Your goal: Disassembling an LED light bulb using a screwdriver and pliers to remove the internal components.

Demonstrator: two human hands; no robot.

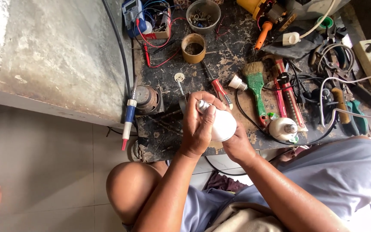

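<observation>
Over bench edge – bulb (222,124) w/ base up-left.

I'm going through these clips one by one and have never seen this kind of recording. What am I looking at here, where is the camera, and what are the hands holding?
There is no machine: a seated person works with bare hands, and one camera on their head looks down.

The left hand and right hand together hold a white LED bulb, the left fingers at its metal screw base.

Below is a worn, paint-chipped workbench. On it lie a green-handled brush, a red-handled screwdriver, an orange-handled soldering iron, a second bulb, a multimeter with red leads, a round tub of small metal parts and tangled cables.

A bare foot shows at the lower left.
</observation>
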